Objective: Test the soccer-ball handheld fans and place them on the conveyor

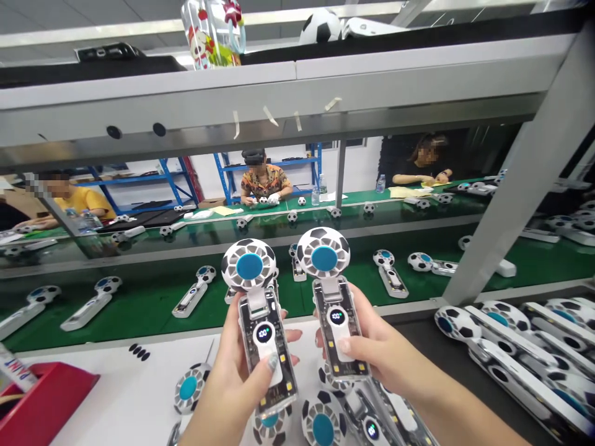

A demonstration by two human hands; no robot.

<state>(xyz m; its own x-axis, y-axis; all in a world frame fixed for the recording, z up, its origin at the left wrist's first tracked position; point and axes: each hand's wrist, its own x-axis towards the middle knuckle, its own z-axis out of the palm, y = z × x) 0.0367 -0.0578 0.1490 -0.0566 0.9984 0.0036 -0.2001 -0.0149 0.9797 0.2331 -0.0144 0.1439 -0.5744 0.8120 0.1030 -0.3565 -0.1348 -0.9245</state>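
Observation:
My left hand [237,378] is wrapped round a handheld fan [267,347] with a football-patterned head, a blue centre and a clear-cased handle. Its small round display is lit and reads 100; my thumb lies on the white strip below it. In my right hand [385,347] is a matching handheld fan [341,328], also lit at 100, with my thumb on its white strip. Both fans are held up side by side, heads away from me, slightly apart. Beneath them, more fans [324,424] lie on the white tabletop [139,396], partly hidden by my hands and arms.
A green conveyor belt [149,303] carrying several spaced fans runs across ahead. On the right, a black tray [427,347] holds rows of fans. A red bin [51,396] stands at the left. A metal post [506,198] and overhead shelf [279,87] frame the station; several co-workers sit opposite.

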